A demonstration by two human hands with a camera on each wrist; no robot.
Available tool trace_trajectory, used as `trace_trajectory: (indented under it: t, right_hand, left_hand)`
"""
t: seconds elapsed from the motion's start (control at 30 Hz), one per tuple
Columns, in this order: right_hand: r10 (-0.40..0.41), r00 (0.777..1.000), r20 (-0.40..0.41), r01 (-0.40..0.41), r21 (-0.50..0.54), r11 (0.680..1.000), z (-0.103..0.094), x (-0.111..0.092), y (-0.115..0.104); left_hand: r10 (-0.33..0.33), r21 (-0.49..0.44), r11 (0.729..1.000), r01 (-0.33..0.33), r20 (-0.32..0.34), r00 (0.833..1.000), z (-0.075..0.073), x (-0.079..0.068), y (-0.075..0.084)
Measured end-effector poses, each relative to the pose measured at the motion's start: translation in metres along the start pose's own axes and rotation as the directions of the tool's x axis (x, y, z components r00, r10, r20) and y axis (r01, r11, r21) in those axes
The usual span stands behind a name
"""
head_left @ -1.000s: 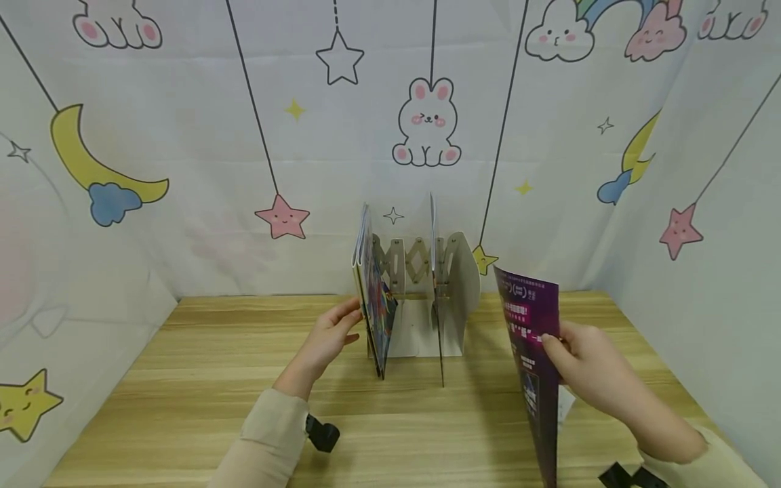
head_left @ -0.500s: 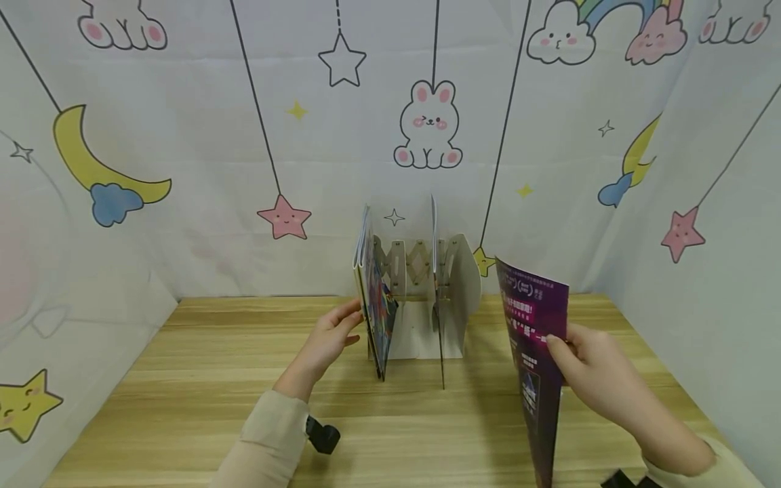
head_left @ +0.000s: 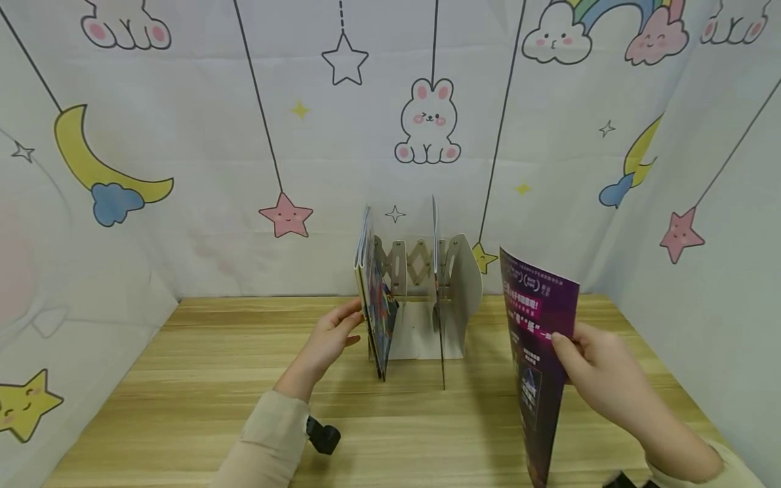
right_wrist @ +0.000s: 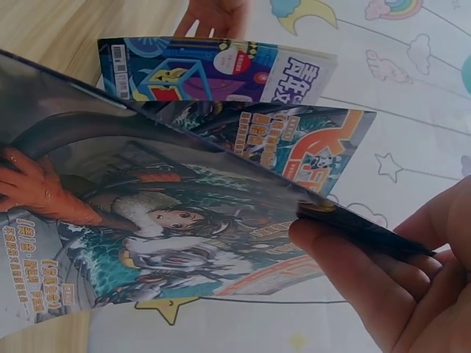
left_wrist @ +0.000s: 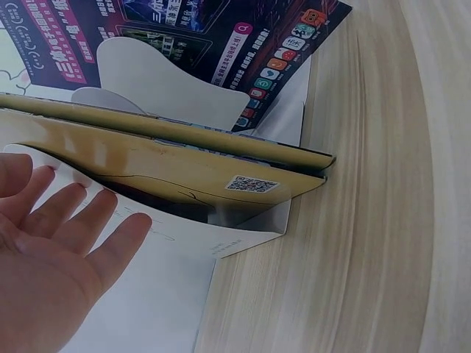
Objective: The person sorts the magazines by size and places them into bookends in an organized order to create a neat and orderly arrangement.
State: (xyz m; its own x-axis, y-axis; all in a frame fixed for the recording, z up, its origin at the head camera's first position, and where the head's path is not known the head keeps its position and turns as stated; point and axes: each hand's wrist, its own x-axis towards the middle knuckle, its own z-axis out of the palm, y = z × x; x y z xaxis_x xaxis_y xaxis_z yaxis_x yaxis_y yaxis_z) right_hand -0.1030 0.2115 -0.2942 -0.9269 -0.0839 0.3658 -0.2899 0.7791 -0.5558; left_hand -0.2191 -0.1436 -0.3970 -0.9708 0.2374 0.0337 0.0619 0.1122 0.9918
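My right hand [head_left: 610,373] holds a magazine [head_left: 543,352] upright by its side edge, thumb on the purple back cover. The right wrist view shows its illustrated front cover [right_wrist: 184,220] and the hand's fingers gripping the edge. My left hand [head_left: 326,342] rests its extended fingers against the white end plate [left_wrist: 184,228] of an expandable metal book rack [head_left: 411,339]. Inside that plate lean magazines [head_left: 375,305] with yellowish back covers. Another thin magazine [head_left: 436,237] stands edge-on against a divider toward the rack's right side; its dark back cover [left_wrist: 280,22] appears in the left wrist view.
The rack stands on a wooden table [head_left: 244,379], close to a printed curtain [head_left: 213,135] behind it. A second curtain side [head_left: 732,305] borders the table on the right. Wood surface lies between the rack and the held magazine.
The magazine in my right hand has shifted slightly right and turned, showing more of its purple cover. Its top edge is a bit higher. My left hand stays at the rack.
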Motion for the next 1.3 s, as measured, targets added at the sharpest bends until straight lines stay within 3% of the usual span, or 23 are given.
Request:
trace_trajectory:
  t: [0.5, 1.3]
  right_hand:
    - [-0.075, 0.994, -0.079, 0.08, 0.061, 0.995, 0.001, -0.001, -0.006]
    - [-0.101, 0.982, -0.159, 0.108, 0.039, 0.993, -0.001, -0.003, -0.004]
  left_hand:
    - [0.013, 0.015, 1.0, -0.013, 0.016, 1.0, -0.007, 0.01, -0.004]
    - [0.009, -0.004, 1.0, -0.009, -0.007, 1.0, -0.008, 0.03, -0.008]
